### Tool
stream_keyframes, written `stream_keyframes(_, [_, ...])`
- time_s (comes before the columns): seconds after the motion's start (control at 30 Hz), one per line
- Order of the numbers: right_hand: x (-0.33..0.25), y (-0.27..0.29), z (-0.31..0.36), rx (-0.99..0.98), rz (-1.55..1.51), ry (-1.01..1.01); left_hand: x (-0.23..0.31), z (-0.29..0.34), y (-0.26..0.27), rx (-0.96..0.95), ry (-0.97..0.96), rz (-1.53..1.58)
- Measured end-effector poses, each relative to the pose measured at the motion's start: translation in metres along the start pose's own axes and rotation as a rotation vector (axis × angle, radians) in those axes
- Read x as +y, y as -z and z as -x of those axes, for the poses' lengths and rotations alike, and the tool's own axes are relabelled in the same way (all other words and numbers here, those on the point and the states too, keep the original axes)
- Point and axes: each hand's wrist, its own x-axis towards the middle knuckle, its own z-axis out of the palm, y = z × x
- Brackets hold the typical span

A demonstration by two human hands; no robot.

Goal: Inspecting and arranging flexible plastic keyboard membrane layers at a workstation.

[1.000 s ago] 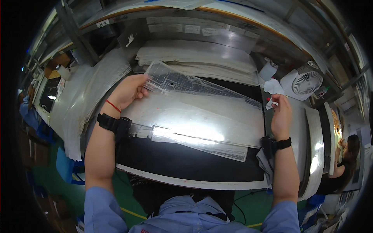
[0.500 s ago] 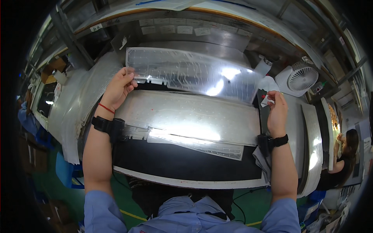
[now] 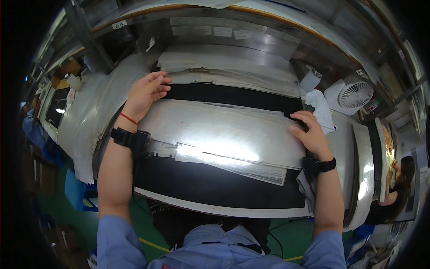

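Note:
A stack of thin, clear, shiny plastic sheets [image 3: 224,62] lies at the back of the bench. My left hand [image 3: 145,94] is beside this stack's left end, its fingers bent loosely and apart, with nothing seen in them. Nearer to me, a second stack of sheets [image 3: 215,127] rests on a black mat [image 3: 197,184]; its front edges are uneven and partly fanned. Over the right end of this near stack is my right hand [image 3: 313,136], thumb and fingers spread and holding nothing. Whether its fingertips touch the top sheet I cannot tell.
More sheets [image 3: 105,94] are piled at the left, and another stack [image 3: 360,175] stands at the right. A white fan [image 3: 351,94], a bottle [image 3: 310,80] and crumpled white paper [image 3: 320,110] are at the back right. A grey cloth [image 3: 305,186] hangs near my right wrist.
The clear sheet that was raised between my hands now lies on the far stack. My left hand has let go of it; my right hand has come down and inward over the near stack.

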Motion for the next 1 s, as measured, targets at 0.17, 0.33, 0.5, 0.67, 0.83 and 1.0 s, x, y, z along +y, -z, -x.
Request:
stream_keyframes(0.17, [-0.005,-0.002,0.000,-0.025,0.068,-0.054,0.003,0.006,-0.017,-0.021,0.045,-0.130])
stream_keyframes(0.33, [0.001,-0.001,-0.003,-0.044,-0.008,-0.095,0.005,0.012,-0.024,-0.239,0.011,-0.374])
stream_keyframes(0.5, [-0.010,-0.002,-0.001,-0.031,0.038,-0.051,0.014,0.029,-0.047,-0.433,0.022,-0.677])
stream_keyframes(0.67, [-0.010,-0.003,-0.003,-0.032,0.034,-0.062,0.010,0.029,-0.050,-0.397,0.008,-0.708])
stream_keyframes(0.83, [-0.009,-0.002,-0.003,-0.024,0.040,-0.045,0.013,0.031,-0.054,-0.407,-0.042,-0.798])
stream_keyframes(1.0, [-0.010,-0.003,-0.003,-0.008,0.043,-0.059,0.012,0.031,-0.055,-0.408,-0.032,-0.782])
